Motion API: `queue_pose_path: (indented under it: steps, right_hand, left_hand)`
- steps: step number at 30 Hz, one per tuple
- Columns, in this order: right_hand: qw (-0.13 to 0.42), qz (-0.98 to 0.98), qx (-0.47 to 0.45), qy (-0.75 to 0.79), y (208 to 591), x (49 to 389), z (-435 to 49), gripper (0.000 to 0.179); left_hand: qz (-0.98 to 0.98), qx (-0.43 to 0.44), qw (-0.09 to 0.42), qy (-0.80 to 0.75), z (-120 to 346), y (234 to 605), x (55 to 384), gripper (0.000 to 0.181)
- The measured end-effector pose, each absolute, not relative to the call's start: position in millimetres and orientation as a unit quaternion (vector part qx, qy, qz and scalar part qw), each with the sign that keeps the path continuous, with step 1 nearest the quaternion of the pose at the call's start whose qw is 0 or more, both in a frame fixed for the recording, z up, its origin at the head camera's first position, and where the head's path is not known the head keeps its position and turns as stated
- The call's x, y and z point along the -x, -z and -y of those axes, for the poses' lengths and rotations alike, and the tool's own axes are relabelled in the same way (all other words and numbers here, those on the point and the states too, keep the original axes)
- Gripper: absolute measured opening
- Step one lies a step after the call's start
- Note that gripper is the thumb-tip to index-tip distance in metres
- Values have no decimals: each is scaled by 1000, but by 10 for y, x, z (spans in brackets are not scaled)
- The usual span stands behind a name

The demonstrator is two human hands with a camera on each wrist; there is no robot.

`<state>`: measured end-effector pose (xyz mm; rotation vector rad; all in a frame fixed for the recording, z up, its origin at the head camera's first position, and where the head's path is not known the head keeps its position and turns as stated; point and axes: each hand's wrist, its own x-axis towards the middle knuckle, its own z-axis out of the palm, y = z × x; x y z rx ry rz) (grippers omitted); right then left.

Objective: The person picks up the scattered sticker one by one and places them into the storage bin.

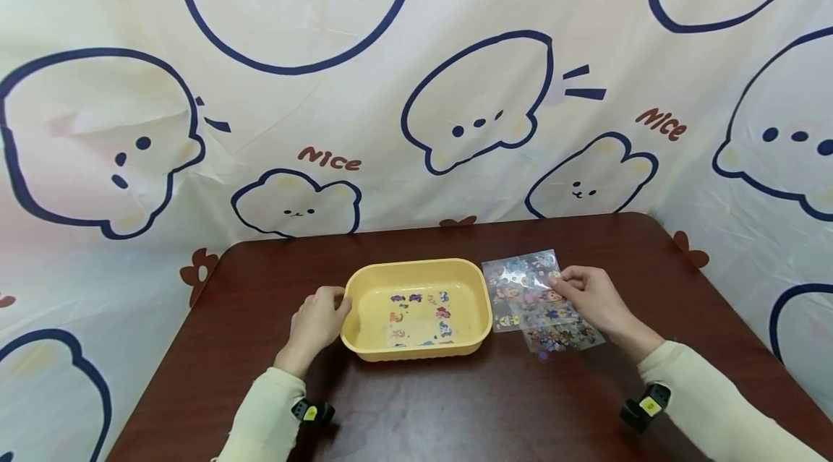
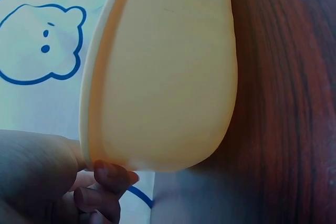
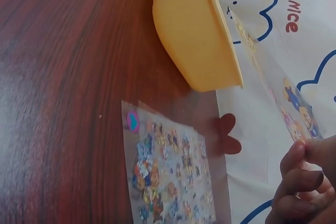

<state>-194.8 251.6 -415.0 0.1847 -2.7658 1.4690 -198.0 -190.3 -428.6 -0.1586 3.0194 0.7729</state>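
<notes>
A yellow plastic basin stands on the table, and my left hand grips its left end by the rim. The left wrist view shows the fingertips curled at the rim's corner. Inside the basin lies a clear sticker sheet with small cartoon figures. My right hand pinches another clear sticker sheet by its edge, thumb against fingers. This sheet is raised and tilted beside the basin's right end in the right wrist view. Below it, more sticker sheets lie stacked on the table.
The dark reddish-brown wooden table has rounded far corners. Behind and around it hangs a white cloth printed with cartoon bears and "Nice". A black wrist device is strapped on the right sleeve, another on the left.
</notes>
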Motion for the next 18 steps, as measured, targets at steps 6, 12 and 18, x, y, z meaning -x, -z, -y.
queue_pose_path:
  steps: [6, 12, 18]
  right_hand:
    - [-6, 877, -60, -476, 4123, 1962, -2446, 30]
    - [-9, 875, -66, -480, 4119, 1970, -2376, 26]
    - [-12, 872, -70, -485, 4162, 1991, -2265, 24]
  left_hand:
    - [-967, 53, 11, -248, 1889, 4274, 1980, 38]
    - [-967, 54, 9, -251, 1872, 4264, 1979, 38]
    - [-967, 56, 12, -249, 1892, 4277, 1977, 38]
